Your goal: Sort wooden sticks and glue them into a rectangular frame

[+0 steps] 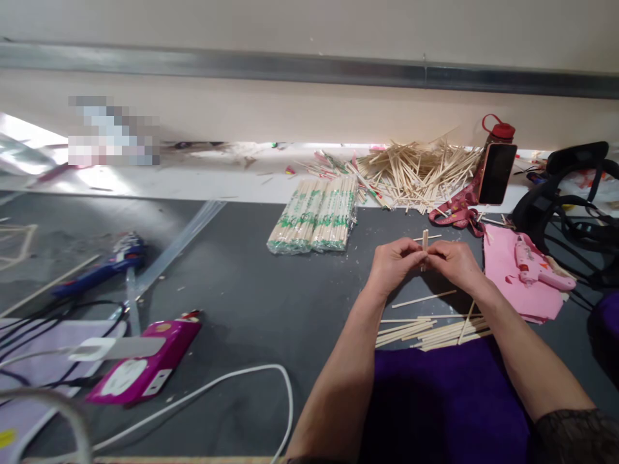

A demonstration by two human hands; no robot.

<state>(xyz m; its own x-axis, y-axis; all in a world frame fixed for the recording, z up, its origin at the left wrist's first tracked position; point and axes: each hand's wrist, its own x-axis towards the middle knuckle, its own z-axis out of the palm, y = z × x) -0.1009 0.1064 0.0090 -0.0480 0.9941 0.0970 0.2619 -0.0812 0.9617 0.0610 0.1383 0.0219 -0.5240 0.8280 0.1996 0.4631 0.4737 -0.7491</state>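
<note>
Both my hands meet over the right half of the dark table, fingertips pinched together. Between them stands a short, upright bunch of wooden sticks point(425, 240), its top and bottom ends poking out. My left hand point(397, 259) grips it from the left side, and my right hand point(453, 263) from the right. How many sticks it holds is hidden by the fingers. A single loose stick point(423, 299) lies just below the hands. Closer to my body, several more wooden sticks point(449, 331) are spread beside the purple cloth point(445, 393).
Wrapped chopstick packs point(313, 216) lie ahead, before a big stick pile point(420, 167). A phone point(497, 174) leans on a red-capped bottle point(500, 130). Right: a pink glue gun point(529, 264) on pink sheets point(498, 258). Left: a blue glue gun point(106, 264), magenta power bank point(149, 361), white cable point(217, 381).
</note>
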